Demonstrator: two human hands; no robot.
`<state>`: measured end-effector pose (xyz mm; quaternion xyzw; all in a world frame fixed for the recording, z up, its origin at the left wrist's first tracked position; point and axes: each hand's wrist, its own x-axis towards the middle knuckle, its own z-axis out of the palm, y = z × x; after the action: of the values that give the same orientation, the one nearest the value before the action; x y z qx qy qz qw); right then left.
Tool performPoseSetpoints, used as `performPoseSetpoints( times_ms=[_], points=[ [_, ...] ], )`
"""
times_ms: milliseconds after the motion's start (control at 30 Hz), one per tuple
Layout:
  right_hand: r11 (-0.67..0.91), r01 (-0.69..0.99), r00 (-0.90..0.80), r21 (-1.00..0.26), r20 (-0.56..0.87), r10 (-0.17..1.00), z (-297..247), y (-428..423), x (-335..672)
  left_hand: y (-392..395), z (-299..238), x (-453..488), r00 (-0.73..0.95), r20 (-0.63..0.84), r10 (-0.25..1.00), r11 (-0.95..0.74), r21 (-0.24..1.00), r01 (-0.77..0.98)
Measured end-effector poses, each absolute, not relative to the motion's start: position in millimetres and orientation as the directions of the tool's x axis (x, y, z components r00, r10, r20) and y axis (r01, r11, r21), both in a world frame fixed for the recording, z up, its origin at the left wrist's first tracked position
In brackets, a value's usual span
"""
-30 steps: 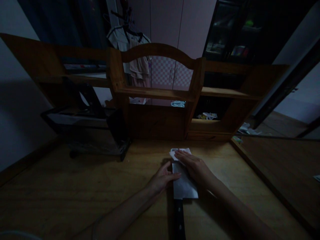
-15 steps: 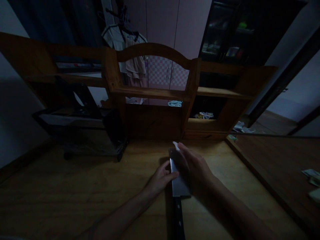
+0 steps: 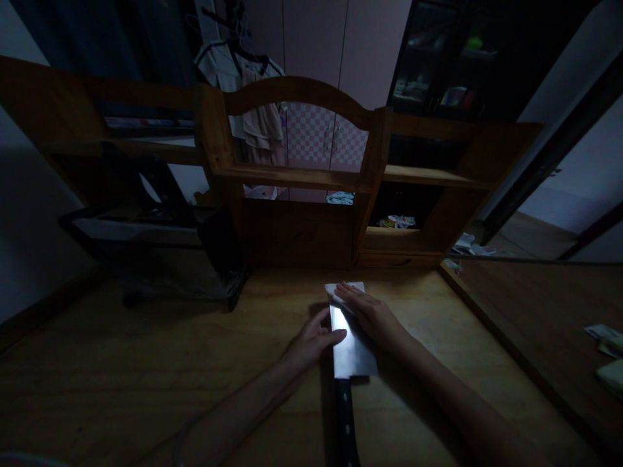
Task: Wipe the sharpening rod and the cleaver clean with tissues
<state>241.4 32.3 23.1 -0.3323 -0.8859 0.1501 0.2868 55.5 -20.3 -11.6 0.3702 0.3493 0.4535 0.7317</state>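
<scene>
A kitchen cleaver with a broad shiny blade and a black riveted handle is in front of me, its handle pointing toward me. My left hand grips the blade at its left edge, the thumb lying on the upper face and the fingers partly hidden beneath. My right hand presses a white tissue against the far end of the blade. Its fingers are stretched together over the tissue, pointing away and to the left.
The wooden tabletop extends around the hands. A wooden shelf unit rises at its back edge. A black-framed rack stands at the left. On the brown surface to the right lie some papers.
My right hand has come down flatter onto the far end of the blade, and more of the tissue shows. My left hand stays in place on the blade.
</scene>
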Motion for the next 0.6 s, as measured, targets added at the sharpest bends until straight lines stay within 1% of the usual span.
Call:
performPoseSetpoints(
  times_ms=[133, 233, 300, 367, 433, 467, 500, 533, 600],
  points=[
    [0.696, 0.533, -0.557, -0.481, 0.42, 0.717, 15.5, 40.3, 251.0, -21.7, -3.8, 55.2, 0.353, -0.196, 0.915, 0.342, 0.841, -0.42],
    [0.62, 0.543, -0.476, -0.566, 0.401, 0.783, 11.3, 45.8, 257.9, -22.0, -3.2, 55.7, 0.337, -0.222, 0.915, 0.357, 0.833, -0.422],
    [0.526, 0.531, -0.367, -0.664, 0.379, 0.849, 11.4, 47.4, 261.1, -22.4, -4.2, 55.9, 0.329, -0.224, 0.917, 0.354, 0.836, -0.419],
    [0.448, 0.475, -0.224, -0.757, 0.388, 0.894, 14.9, 46.3, 262.4, -22.9, -5.2, 55.8, 0.334, -0.221, 0.917, 0.353, 0.837, -0.417],
    [0.446, 0.418, -0.119, -0.791, 0.439, 0.891, 20.9, 42.1, 260.6, -23.2, -6.1, 55.7, 0.337, -0.204, 0.919, 0.342, 0.838, -0.425],
    [0.472, 0.412, -0.107, -0.78, 0.473, 0.875, 24.1, 38.9, 258.4, -23.1, -6.7, 55.8, 0.34, -0.199, 0.919, 0.339, 0.838, -0.427],
    [0.508, 0.42, -0.135, -0.752, 0.502, 0.854, 26.9, 35.3, 255.3, -22.8, -7.4, 56.0, 0.345, -0.196, 0.918, 0.339, 0.84, -0.424],
    [0.557, 0.434, -0.201, -0.708, 0.526, 0.826, 29.1, 31.4, 251.4, -22.2, -8.2, 56.3, 0.346, -0.19, 0.919, 0.334, 0.841, -0.425],
    [0.675, 0.446, -0.421, -0.588, 0.528, 0.738, 30.9, 24.6, 242.7, -20.6, -10.1, 57.1, 0.336, -0.174, 0.926, 0.316, 0.844, -0.433]
  ],
)
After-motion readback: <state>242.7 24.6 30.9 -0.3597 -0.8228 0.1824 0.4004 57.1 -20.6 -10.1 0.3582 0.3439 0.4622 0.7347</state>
